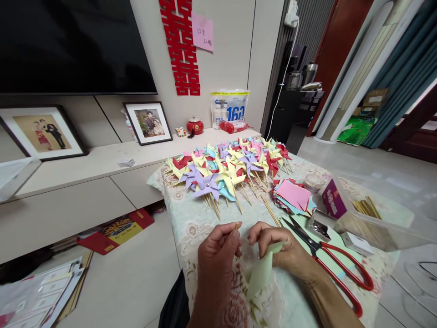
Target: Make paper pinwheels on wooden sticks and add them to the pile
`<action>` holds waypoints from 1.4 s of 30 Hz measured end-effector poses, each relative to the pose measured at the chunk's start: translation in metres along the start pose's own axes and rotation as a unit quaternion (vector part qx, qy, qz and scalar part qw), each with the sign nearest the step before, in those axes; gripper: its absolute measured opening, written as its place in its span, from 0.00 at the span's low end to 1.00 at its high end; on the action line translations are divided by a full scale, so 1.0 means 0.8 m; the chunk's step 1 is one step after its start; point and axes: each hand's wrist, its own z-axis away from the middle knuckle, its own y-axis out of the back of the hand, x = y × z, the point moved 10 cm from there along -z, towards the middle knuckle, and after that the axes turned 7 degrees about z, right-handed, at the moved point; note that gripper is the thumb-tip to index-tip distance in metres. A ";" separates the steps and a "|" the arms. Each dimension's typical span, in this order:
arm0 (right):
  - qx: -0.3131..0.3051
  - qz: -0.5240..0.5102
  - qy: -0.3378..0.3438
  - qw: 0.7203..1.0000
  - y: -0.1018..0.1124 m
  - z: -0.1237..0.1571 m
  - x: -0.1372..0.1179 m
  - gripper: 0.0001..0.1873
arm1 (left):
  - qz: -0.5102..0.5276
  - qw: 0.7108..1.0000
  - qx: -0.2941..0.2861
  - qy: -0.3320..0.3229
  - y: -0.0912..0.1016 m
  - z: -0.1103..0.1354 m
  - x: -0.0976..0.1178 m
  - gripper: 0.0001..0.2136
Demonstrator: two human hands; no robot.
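My left hand (221, 248) is closed in a pinch above the tablecloth; a small tan tip shows at its fingers, too little to name. Just to its right, my right hand (280, 241) grips a pale green paper (261, 273) that hangs down, bent and curled. The two hands are close but apart. Beside my right hand lie scissors (316, 246) with red handles, on top of light green paper sheets (300, 222). Thin wooden sticks (271, 210) lie beyond the hands. Farther back are many finished paper pinwheels (209, 184) on sticks, in purple, yellow, red and blue.
A stack of coloured paper squares (293, 195) lies at right, near a small open box of metal pins (320, 226), a white box (357, 243) and a clear plastic bin (385, 230) with sticks. Behind stands a white cabinet (143, 157) with framed photos.
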 end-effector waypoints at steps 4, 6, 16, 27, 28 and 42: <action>0.061 0.008 0.043 0.997 0.010 0.004 -0.008 0.05 | -0.066 0.995 -0.020 -0.068 -0.001 0.003 0.001 0.05; 0.087 0.004 0.057 0.995 0.013 0.006 -0.011 0.05 | -0.077 0.992 -0.032 -0.089 -0.006 0.008 0.001 0.04; 0.139 0.038 0.084 0.986 0.022 0.011 -0.026 0.06 | -0.068 0.994 -0.065 -0.051 -0.019 0.030 -0.015 0.06; 0.131 0.029 0.120 0.984 0.018 0.010 -0.040 0.05 | -0.045 0.995 -0.067 -0.059 -0.026 0.037 -0.012 0.04; 0.131 0.028 0.116 0.984 0.018 0.010 -0.038 0.05 | -0.046 0.995 -0.065 -0.059 -0.026 0.037 -0.012 0.04; 0.131 -0.013 0.100 0.986 0.017 0.010 -0.028 0.04 | -0.050 0.994 -0.073 -0.067 -0.036 0.042 0.001 0.03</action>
